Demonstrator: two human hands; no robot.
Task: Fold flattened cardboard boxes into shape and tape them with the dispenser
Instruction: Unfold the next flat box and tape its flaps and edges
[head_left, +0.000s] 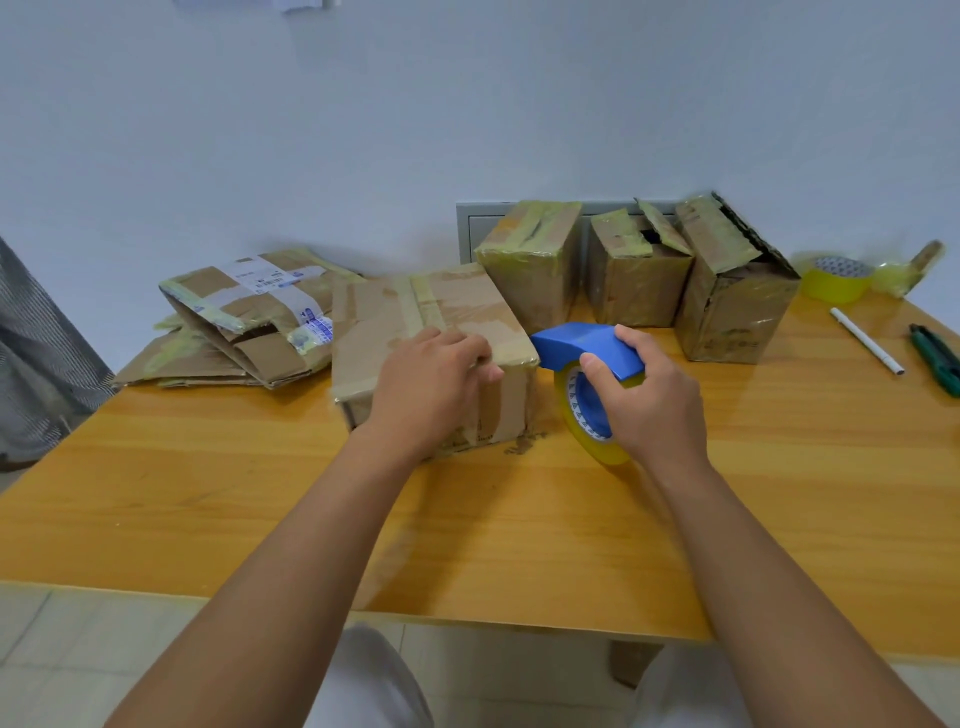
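A pale wall backs an orange wooden worktop (519, 545) that fills the middle of the frame. Along the wall at upper right stand three assembled boxes (636, 275) with yellowish tape on them, and at left centre lies a heap of flattened boxes (244, 332). Far right are a spare tape roll (835, 278), a white pen (866, 340) and a green cutter (937, 364).

The box being taped (431, 358) sits at centre, already folded into shape, with a strip of tape running over its top and down the near face. The left hand (434, 382) lies flat over its near top edge, fingers spread and pressing down, not gripping. The right hand (652, 395) is closed around the blue tape dispenser (587, 348), thumb on the roll's core; the dispenser's nose touches or nearly touches the box's right top corner, just beside the left hand's fingertips.

The box looks light and worn, so it will likely slide or cave if pushed hard; steadying it from above near the edge, as the left hand does, seems sound. The dispenser is rigid, best held by its blue hood, while the tape itself is thin and clingy.
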